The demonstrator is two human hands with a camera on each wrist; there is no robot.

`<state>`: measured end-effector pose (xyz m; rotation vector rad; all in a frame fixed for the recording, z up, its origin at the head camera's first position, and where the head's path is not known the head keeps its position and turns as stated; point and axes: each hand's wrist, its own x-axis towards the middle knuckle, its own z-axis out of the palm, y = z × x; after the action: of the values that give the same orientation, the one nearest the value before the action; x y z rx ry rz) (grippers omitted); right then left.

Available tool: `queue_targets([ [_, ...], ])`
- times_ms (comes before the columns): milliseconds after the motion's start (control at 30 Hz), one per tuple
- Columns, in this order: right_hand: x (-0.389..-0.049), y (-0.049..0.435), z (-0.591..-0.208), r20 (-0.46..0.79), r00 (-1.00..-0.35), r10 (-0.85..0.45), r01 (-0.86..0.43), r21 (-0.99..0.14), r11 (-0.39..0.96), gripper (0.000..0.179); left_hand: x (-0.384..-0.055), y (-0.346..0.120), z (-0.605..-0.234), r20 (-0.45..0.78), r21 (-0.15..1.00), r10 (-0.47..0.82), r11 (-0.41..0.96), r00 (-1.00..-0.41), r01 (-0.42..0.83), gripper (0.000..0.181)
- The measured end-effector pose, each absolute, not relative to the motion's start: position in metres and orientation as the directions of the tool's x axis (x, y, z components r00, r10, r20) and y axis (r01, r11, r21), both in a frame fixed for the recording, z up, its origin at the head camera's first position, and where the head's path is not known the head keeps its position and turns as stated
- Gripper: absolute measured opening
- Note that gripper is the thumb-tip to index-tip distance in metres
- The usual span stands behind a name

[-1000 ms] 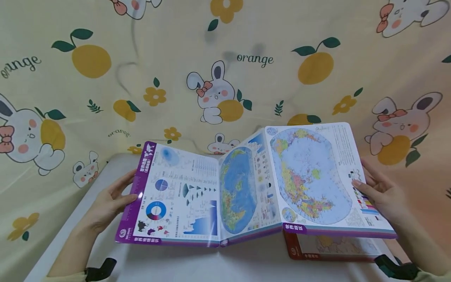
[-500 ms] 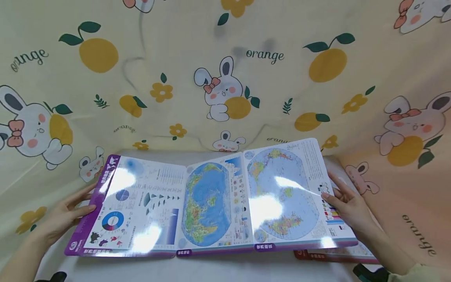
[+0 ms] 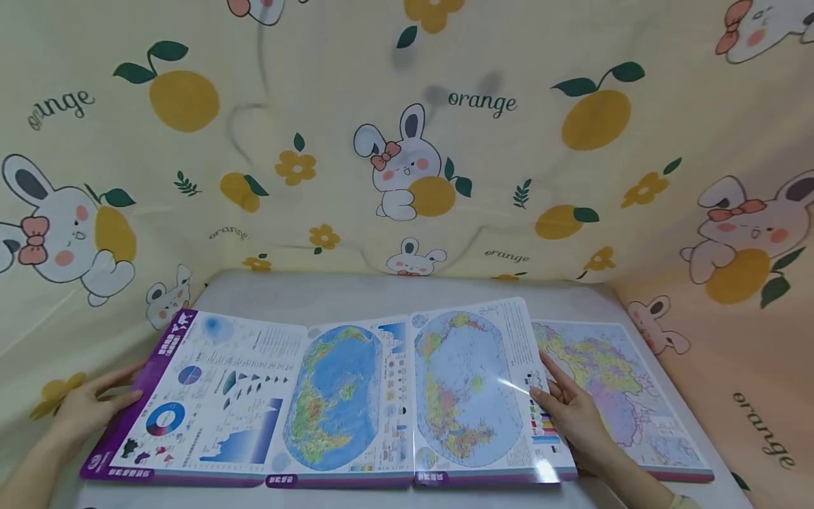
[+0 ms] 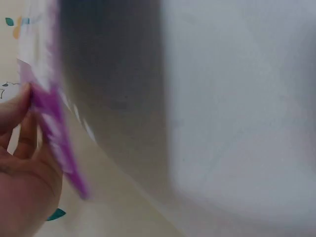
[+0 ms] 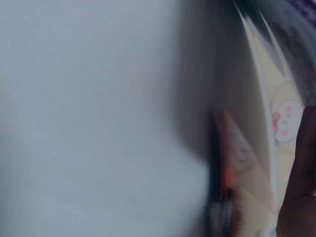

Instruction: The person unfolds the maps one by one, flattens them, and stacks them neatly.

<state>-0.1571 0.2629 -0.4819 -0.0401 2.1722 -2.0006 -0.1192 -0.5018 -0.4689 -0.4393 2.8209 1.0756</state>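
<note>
Fold-out map (image 3: 346, 396) spread across table (image 3: 394, 291), three panels facing viewer. Left hand (image 3: 85, 410) pinches purple end, thumb on front; right hand (image 3: 575, 420) pinches far end likewise — probably gripping both ends so hinged panels stay spread. Left wrist view suggests that end's lifted off table, gap hard to judge. Second map (image 3: 610, 367) sits partly behind right panel, left part hidden. Fingers behind panels mostly hidden, right wrist view blurry — hand cut off there, small print unreadable.
</note>
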Motion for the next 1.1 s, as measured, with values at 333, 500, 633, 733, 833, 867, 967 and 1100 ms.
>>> queue_targets([
  [333,-0.158,0.252,-0.495,-0.056,-0.982,-0.179,-0.055,-0.827,0.56,0.083,-0.116,-0.492,-0.484,-0.056,0.426,-0.195,0.882,-0.979,-0.2,0.048],
  [500,-0.158,0.25,-0.492,-0.043,-0.976,-0.215,-0.118,-0.721,0.682,0.086,-0.117,-0.486,-0.484,-0.229,0.376,-0.157,0.896,-0.961,-0.236,0.07],
  [633,-0.161,0.248,-0.491,-0.054,-0.966,-0.251,-0.148,-0.682,0.716,0.088,-0.119,-0.484,-0.485,-0.337,0.329,-0.137,0.91,-0.931,-0.253,0.103],
  [733,-0.163,0.246,-0.491,-0.046,-0.96,-0.277,-0.182,-0.65,0.738,0.088,-0.121,-0.482,-0.487,-0.331,0.299,-0.133,0.924,-0.934,-0.238,0.114],
  [833,-0.166,0.242,-0.491,-0.014,-0.955,-0.298,-0.231,-0.596,0.769,0.086,-0.123,-0.481,-0.49,-0.316,0.291,-0.14,0.927,-0.939,-0.236,0.116],
  [867,-0.167,0.242,-0.491,-0.002,-0.953,-0.302,-0.246,-0.576,0.779,0.086,-0.123,-0.48,-0.49,-0.309,0.291,-0.142,0.927,-0.94,-0.236,0.116],
  [967,-0.169,0.241,-0.49,0.016,-0.953,-0.304,-0.26,-0.56,0.787,0.085,-0.124,-0.478,-0.492,-0.287,0.295,-0.15,0.926,-0.946,-0.236,0.114],
  [1100,-0.167,0.241,-0.486,-0.011,-0.96,-0.279,-0.22,-0.587,0.779,0.085,-0.126,-0.473,-0.49,-0.24,0.293,-0.127,0.936,-0.962,-0.197,0.107],
])
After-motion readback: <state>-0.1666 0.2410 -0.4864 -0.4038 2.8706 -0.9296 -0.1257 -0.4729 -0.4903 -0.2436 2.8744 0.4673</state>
